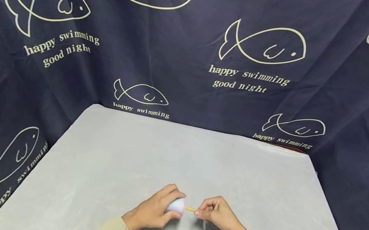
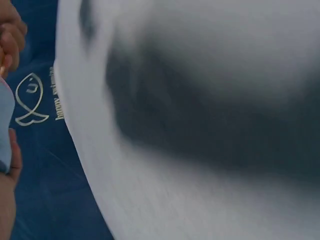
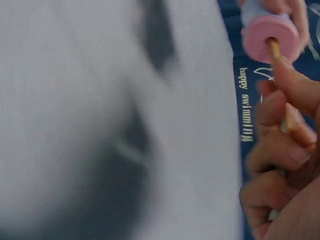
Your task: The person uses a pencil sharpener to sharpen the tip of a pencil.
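While the left hand (image 1: 153, 209) is grasping one smooth, rounded blue sharpener (image 1: 176, 205), the right hand (image 1: 217, 214) is pinching one slim yellow pencil (image 1: 190, 209) sticking from the sharpener's flat pink end (image 3: 257, 40); one pale table (image 1: 181, 158) is lying below the sharpener.

Navy curtain (image 1: 184, 71), line-drawn fish (image 1: 264, 45), pale lettering (image 1: 249, 75), light grey tabletop (image 1: 164, 152)

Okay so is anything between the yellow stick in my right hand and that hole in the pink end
Nothing visible: the yellow stick, pinched by your right hand, already reaches into the hole in the pink end of the light blue object your left hand grips.
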### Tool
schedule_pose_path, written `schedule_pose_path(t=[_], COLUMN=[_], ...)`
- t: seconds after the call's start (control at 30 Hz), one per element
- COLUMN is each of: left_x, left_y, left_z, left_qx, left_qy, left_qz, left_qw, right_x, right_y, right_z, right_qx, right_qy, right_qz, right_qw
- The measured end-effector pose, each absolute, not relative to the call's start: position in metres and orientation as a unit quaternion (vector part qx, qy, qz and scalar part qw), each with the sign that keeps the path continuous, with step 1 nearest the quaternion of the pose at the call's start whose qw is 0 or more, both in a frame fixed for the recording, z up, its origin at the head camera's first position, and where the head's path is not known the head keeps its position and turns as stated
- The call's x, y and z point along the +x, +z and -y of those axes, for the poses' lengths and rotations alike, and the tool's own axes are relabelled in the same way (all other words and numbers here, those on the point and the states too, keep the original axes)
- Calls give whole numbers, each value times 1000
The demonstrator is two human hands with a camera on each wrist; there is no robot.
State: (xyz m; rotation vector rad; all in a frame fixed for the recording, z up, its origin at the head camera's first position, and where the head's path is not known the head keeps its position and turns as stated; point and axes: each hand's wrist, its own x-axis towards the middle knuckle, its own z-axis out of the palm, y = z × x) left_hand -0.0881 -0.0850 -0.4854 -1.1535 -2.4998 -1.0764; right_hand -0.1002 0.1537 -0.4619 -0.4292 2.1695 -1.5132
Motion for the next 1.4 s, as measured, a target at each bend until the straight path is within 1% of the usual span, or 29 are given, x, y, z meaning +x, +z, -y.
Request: schedule_pose_path(t=[0.03, 0.07, 0.1, 0.17, 0.2, 0.23, 0.3, 0.37, 0.47, 0.53, 0.57, 0.67, 0.77, 0.8, 0.83, 0.87, 0.9, 0.93, 0.97, 1.07, 1.1, 1.13, 1.17, 1.2, 1.23, 1.27, 1.33, 1.4], left_x=[-88, -89, -90, -92, -93, -94, -96, -99, -104, -109, -110, -114, -115, -115, -114, -113, -111, -109, -107, -100, -97, -95, -93, -91, -89, -88, -87, -87], left_y=[-486, -486, -486, -485, -484, -483, -479, -474, -467, -464, -462, -460, -458, -458, -458, -457, -458, -458, -459, -466, -469, -472, -474, -477, -478, -479, -480, -480], left_z=[85, 86, 87, 89, 91, 93, 96, 98, 102, 104, 105, 107, 106, 105, 104, 103, 101, 99, 97, 92, 90, 89, 89, 88, 88, 88, 89, 89], left_qx=[-408, -424, -433, -433, -427, -415, -381, -341, -283, -260, -250, -237, -231, -233, -236, -239, -246, -257, -270, -326, -347, -364, -378, -388, -392, -394, -390, -382], left_qy=[-342, -328, -320, -313, -313, -317, -339, -372, -430, -466, -485, -536, -564, -566, -565, -560, -550, -539, -526, -472, -455, -442, -429, -417, -410, -401, -389, -383], left_qz=[839, 836, 834, 837, 841, 847, 857, 862, 857, 843, 833, 793, 763, 760, 760, 765, 775, 786, 796, 819, 820, 819, 818, 819, 820, 823, 831, 838], left_qw=[110, 121, 122, 117, 111, 104, 78, 43, -22, -69, -95, -165, -215, -219, -217, -207, -188, -160, -128, -20, 13, 36, 54, 70, 79, 85, 83, 68], right_x=[-100, -99, -99, -98, -97, -97, -95, -94, -95, -97, -98, -101, -100, -99, -97, -96, -94, -93, -92, -93, -94, -95, -96, -97, -97, -97, -95, -92], right_y=[-463, -464, -466, -467, -468, -468, -468, -470, -473, -475, -475, -475, -473, -472, -470, -468, -465, -462, -459, -451, -449, -448, -447, -448, -449, -450, -454, -459], right_z=[-155, -156, -156, -154, -153, -151, -147, -145, -144, -143, -142, -141, -138, -138, -137, -137, -138, -138, -139, -145, -147, -149, -151, -152, -152, -153, -152, -151], right_qx=[-141, -128, -124, -131, -142, -155, -189, -240, -324, -374, -391, -420, -423, -421, -416, -410, -399, -383, -361, -278, -252, -231, -217, -212, -209, -207, -203, -196], right_qy=[-570, -582, -584, -584, -573, -557, -514, -452, -349, -286, -259, -203, -181, -182, -190, -206, -228, -259, -298, -438, -474, -504, -524, -538, -543, -538, -511, -473], right_qz=[-763, -745, -739, -741, -756, -777, -823, -859, -864, -838, -824, -782, -759, -759, -766, -778, -797, -819, -841, -855, -842, -824, -807, -791, -783, -786, -809, -842], right_qw=[271, 301, 313, 304, 281, 247, 152, 32, -164, -275, -318, -413, -462, -463, -452, -429, -392, -340, -270, -20, 53, 115, 165, 199, 218, 223, 205, 169])
